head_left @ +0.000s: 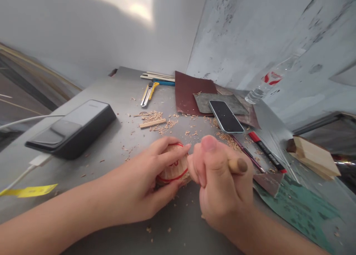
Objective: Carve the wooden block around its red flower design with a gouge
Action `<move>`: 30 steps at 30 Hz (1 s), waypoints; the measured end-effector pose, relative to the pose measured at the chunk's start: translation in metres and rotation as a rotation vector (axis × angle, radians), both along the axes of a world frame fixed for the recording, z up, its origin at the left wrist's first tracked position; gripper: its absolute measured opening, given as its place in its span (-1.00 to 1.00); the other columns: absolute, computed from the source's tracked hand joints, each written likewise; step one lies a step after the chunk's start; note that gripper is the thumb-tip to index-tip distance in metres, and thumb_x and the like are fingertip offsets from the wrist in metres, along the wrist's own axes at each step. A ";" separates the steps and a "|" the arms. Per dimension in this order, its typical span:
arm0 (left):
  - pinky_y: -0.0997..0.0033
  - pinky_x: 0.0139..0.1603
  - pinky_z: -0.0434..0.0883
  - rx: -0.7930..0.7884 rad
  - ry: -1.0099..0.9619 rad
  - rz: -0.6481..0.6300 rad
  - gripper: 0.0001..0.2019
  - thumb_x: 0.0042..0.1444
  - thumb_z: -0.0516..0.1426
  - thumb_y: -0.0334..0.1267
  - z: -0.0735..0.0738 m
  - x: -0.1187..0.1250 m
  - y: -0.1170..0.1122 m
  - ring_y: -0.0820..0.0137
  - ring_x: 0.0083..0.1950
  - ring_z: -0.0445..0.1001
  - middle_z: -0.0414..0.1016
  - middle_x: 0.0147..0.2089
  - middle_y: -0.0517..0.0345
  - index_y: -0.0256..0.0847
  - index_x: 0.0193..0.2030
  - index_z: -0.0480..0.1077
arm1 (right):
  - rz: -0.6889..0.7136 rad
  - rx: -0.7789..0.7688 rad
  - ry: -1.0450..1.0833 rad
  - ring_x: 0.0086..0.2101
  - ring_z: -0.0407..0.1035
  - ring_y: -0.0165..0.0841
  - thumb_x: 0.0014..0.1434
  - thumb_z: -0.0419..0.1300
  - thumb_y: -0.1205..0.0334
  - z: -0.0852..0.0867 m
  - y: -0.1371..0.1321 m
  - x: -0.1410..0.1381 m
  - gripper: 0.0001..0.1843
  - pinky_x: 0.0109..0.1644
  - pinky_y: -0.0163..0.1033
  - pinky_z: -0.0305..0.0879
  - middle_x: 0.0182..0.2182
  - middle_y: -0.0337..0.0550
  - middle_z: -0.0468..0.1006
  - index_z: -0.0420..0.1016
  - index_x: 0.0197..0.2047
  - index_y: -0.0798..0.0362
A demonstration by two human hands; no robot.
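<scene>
My left hand (150, 173) wraps round a small block of pale wood (175, 169) marked with red lines and holds it down on the grey metal table (116, 136). My right hand (219, 177) is closed in a fist round a tool with a wooden handle (238, 166). The handle's round end sticks out to the right. The tool's tip is hidden between my two hands, right at the block.
Wood shavings (158, 121) and a thin wooden stick (152, 123) lie behind my hands. Further back are a yellow utility knife (148, 93), sandpaper sheets (191, 92), a phone (226, 116), red markers (265, 151) and a plastic bottle (264, 85). A black power bank (73, 128) sits left, wood blocks (314, 156) right.
</scene>
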State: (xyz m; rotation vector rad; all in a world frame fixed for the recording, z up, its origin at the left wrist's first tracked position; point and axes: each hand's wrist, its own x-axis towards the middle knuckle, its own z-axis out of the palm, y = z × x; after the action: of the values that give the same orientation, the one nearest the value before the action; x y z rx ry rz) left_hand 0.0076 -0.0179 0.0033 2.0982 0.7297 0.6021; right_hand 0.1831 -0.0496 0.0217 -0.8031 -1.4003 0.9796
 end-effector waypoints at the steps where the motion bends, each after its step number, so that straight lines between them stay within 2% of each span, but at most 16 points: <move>1: 0.16 0.15 0.58 0.001 0.003 -0.003 -0.56 0.36 0.14 -0.31 0.000 0.000 0.000 0.19 0.18 0.48 0.29 0.31 -0.09 -0.02 0.35 0.39 | -0.005 0.013 -0.026 -0.57 0.05 -0.44 0.58 0.02 0.15 0.000 0.000 -0.001 -0.44 -0.47 -0.20 0.00 -0.61 -0.33 0.07 0.16 -0.53 0.02; 3: 0.16 0.19 0.57 0.010 0.011 -0.009 -0.56 0.38 0.12 -0.29 0.001 0.000 0.000 0.20 0.19 0.48 0.30 0.32 -0.10 -0.04 0.38 0.36 | 0.022 -0.025 0.002 -0.59 0.03 -0.46 0.58 0.03 0.12 0.002 0.003 0.000 -0.40 -0.49 -0.22 -0.03 -0.63 -0.33 0.07 0.14 -0.55 0.04; 7: 0.19 0.28 0.52 0.035 0.038 0.009 -0.50 0.42 0.10 -0.20 -0.002 -0.004 0.000 0.19 0.29 0.45 0.25 0.39 -0.11 -0.05 0.47 0.26 | 0.146 -0.186 0.246 -0.69 -0.11 -0.54 0.48 0.14 -0.01 0.015 0.016 0.014 -0.30 -0.59 -0.29 -0.14 -0.71 -0.37 -0.05 0.04 -0.64 0.07; 12: 0.20 0.31 0.50 0.030 0.097 0.023 -0.44 0.40 0.11 -0.22 -0.004 -0.006 -0.001 0.19 0.35 0.42 0.20 0.45 -0.12 -0.07 0.51 0.21 | 0.174 -0.268 0.226 -0.67 -0.03 -0.53 0.41 0.24 -0.08 0.030 0.014 0.025 -0.26 -0.59 -0.31 -0.02 -0.71 -0.36 0.01 0.05 -0.66 0.08; 17: 0.20 0.27 0.54 0.020 0.077 0.014 -0.50 0.43 0.10 -0.20 0.001 -0.002 0.000 0.22 0.31 0.45 0.26 0.39 -0.09 -0.01 0.47 0.25 | 0.170 -0.227 0.226 -0.67 -0.04 -0.53 0.41 0.23 -0.09 0.024 0.010 0.017 -0.26 -0.58 -0.27 -0.11 -0.72 -0.36 0.00 0.04 -0.67 0.07; 20: 0.14 0.28 0.55 0.024 0.063 0.017 -0.51 0.41 0.11 -0.22 0.000 -0.002 0.000 0.18 0.31 0.45 0.27 0.39 -0.10 0.00 0.45 0.27 | 0.171 -0.176 0.153 -0.66 -0.03 -0.50 0.48 0.14 -0.04 0.017 0.006 0.016 -0.30 -0.55 -0.23 -0.10 -0.70 -0.35 0.03 0.07 -0.64 0.05; 25: 0.00 0.32 0.53 0.010 0.025 0.011 -0.56 0.36 0.15 -0.27 -0.001 -0.003 -0.002 0.10 0.35 0.43 0.30 0.36 -0.11 -0.03 0.36 0.34 | 0.213 0.062 -0.087 -0.62 0.03 -0.49 0.56 0.03 0.15 0.013 -0.002 0.010 -0.43 -0.49 -0.23 -0.03 -0.65 -0.37 0.07 0.09 -0.54 0.03; 28: 0.01 0.30 0.55 -0.019 0.023 0.014 -0.63 0.37 0.14 -0.27 0.002 -0.001 -0.003 0.10 0.35 0.42 0.31 0.35 -0.12 -0.05 0.29 0.38 | 0.115 0.109 -0.129 -0.62 0.03 -0.50 0.58 -0.04 0.24 0.013 -0.002 0.003 -0.47 -0.48 -0.23 0.01 -0.63 -0.38 0.08 0.10 -0.51 0.03; 30: 0.03 0.27 0.57 -0.036 0.032 0.020 -0.61 0.37 0.14 -0.26 0.002 0.000 -0.003 0.10 0.33 0.43 0.29 0.36 -0.14 -0.07 0.31 0.38 | 0.043 0.088 -0.071 -0.61 0.02 -0.48 0.60 -0.05 0.22 0.012 -0.001 0.001 -0.46 -0.47 -0.23 0.04 -0.62 -0.37 0.08 0.12 -0.50 0.03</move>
State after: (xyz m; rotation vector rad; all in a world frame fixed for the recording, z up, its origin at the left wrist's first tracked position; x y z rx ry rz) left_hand 0.0076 -0.0211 0.0056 2.0740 0.7749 0.5643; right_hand 0.1840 -0.0502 0.0340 -0.7509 -1.5169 0.9237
